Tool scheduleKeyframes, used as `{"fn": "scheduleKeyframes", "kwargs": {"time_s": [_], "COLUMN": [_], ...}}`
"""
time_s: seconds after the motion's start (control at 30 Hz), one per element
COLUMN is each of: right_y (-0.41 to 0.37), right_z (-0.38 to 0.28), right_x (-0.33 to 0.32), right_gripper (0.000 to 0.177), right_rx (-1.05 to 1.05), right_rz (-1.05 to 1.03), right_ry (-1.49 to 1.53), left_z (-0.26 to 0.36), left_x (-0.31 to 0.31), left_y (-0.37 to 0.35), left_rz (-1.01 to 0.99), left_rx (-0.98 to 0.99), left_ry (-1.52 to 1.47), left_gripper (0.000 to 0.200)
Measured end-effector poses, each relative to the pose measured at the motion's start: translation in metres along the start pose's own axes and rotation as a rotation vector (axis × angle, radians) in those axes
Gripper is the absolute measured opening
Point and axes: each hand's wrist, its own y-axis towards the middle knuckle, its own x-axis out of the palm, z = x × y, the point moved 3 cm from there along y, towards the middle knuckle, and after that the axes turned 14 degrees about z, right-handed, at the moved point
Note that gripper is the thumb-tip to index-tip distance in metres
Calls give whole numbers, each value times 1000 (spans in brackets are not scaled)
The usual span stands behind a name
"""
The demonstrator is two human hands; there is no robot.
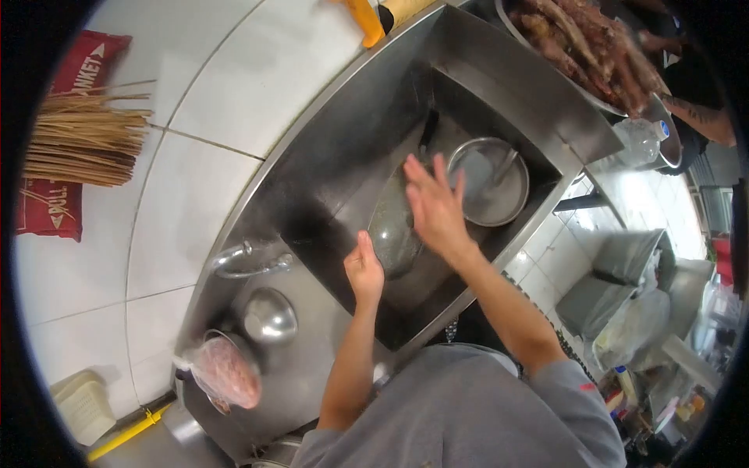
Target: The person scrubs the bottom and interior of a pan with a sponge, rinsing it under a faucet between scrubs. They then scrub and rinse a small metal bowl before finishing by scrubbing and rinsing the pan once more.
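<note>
In the steel sink [503, 269] lies an oval, greyish, wet-looking pan [392, 222], tilted, with a black handle [428, 131] pointing away from me. My left hand [364, 271] is closed at the pan's left edge, thumb pointing up along it. My right hand [435, 204] is over the pan's right side, its fingers stretched out and spread, with nothing held in it. Just right of those fingers sits a round metal bowl [521, 195], with a pale flat piece and a handle-like piece inside.
Left of the basin are a faucet [253, 261], an upturned steel bowl [270, 315] and a bag of pink meat [226, 373]. Meaty bones [593, 47] fill a large pan at upper right, near a plastic bottle [644, 140] and another person's arm [702, 121]. Wooden sticks [90, 136] hang left.
</note>
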Motion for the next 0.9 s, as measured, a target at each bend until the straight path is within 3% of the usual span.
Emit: {"fn": "scheduleKeyframes", "kwargs": {"time_s": [0.07,0.1,0.13,0.2,0.27,0.33,0.43,0.53,0.6,0.67,0.73,0.77,0.87,0.9], "right_y": [-37,-60,-69,-49,-2,-3,-64,-38,10,18,-23,-43,-46,-24], "right_z": [-34,-51,-54,-37,-15,-16,-56,-28,11,28,-10,-35,-35,-17], "right_x": [-16,-22,-24,-18,-12,-5,-24,-14,5,17,-1,-13,-16,-8], "right_gripper": [50,50,51,48,42,42,45,45,37,37,41,46,45,43], "right_rx": [-122,-201,-184,-274,-100,28,-136,-213,197,352,60,-70,-175,-61], "right_rz": [-41,-177,-146,-110,0,60,-129,4,20,-64,41,-73,-65,-33], "right_ry": [8,-23,100,-11,-35,52,88,-27,143,198,153,80,75,21], "left_z": [-1,0,3,2,-7,-6,-9,-17,-11,-1,-7,-11,-4,-11], "left_x": [5,5,5,2,-2,-2,3,1,-3,1,5,4,0,1], "left_y": [-1,-2,-1,1,2,2,1,2,-4,-1,1,0,-1,1], "left_rz": [45,47,56,65,-20,3,36,25,30,45,48,50,29,29], "left_rx": [-17,-23,-24,-29,-20,26,-60,-13,-22,-23,-29,-49,-54,-5], "left_ry": [-58,-60,-49,-33,-36,-10,-61,-78,-49,-25,-67,-89,-53,-75], "left_gripper": [60,60,59,58,57,57,56,56,56,55,55,56,55,54]}}
